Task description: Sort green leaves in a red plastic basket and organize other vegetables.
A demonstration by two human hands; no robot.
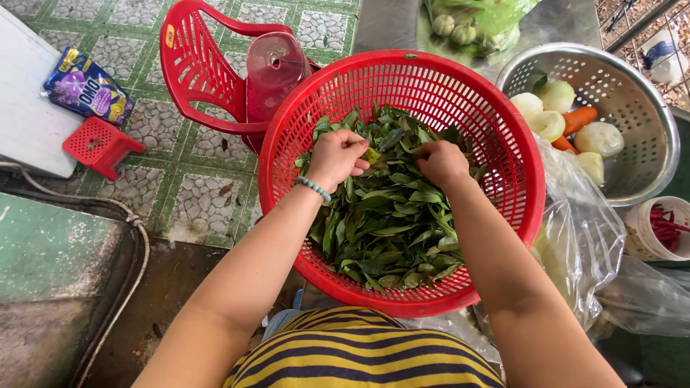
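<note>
Head view, looking down. A round red basket (503, 215) fills the centre of the frame and holds a heap of green leaves (392, 215). Both hands work at the heap's 12 o'clock edge. The left hand (336, 156), with a bead bracelet (314, 188) at the wrist, has its fingers curled shut around a small tuft of leaves. The right hand (442, 162) is also closed in a loose fist down among the leaves; what its grip encloses cannot be made out, since the fingers are turned away from the camera.

At 2 o'clock from the basket stands a metal colander (647, 165) with pale peeled vegetables (600, 139) and a carrot (578, 119). A clear plastic bag (586, 237) lies just beside the basket at 3 o'clock, and a small tub of red chillies (665, 230) sits beyond it. At 11 o'clock a red plastic chair (201, 79) carries a pink jug (273, 68); a low red stool (100, 146) and a purple packet (88, 85) lie farther off at 9 to 10 o'clock on the tiled floor (194, 194).

Judged from the pose, the leaves are being picked over. This is done well by lifting small tufts, keeping the pinch light so the leaves do not bruise, and working from one edge of the heap across, with both hands kept inside the rim.
</note>
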